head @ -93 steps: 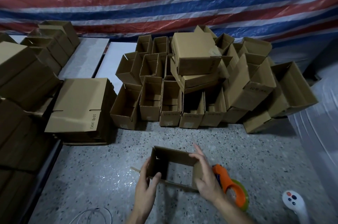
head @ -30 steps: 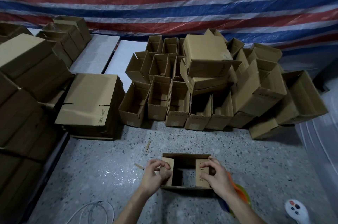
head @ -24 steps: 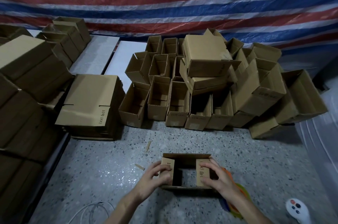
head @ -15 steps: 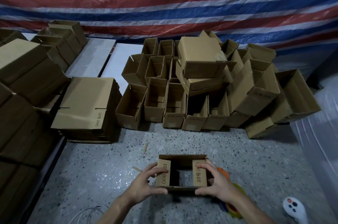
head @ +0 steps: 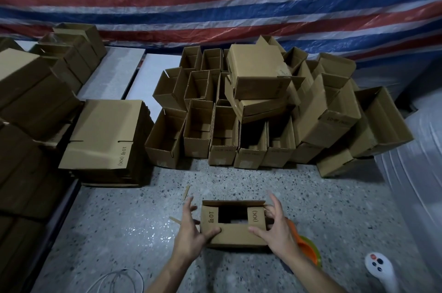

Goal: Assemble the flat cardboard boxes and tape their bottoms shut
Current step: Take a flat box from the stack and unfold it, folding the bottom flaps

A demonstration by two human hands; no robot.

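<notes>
Box (head: 235,236) on floor (head: 119,233), bottom up: near flap (head: 234,233) now folded over side flaps (head: 211,215), unlike 0.5 s ago; far flap (head: 233,203) pending, then tape. L hand (head: 191,230) — fingers spread, thumb pressing flap. R hand (head: 275,230) clasps box end.

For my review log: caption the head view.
Left hand and right hand press the near flap of a cardboard box, tape dispenser alongside.
</notes>
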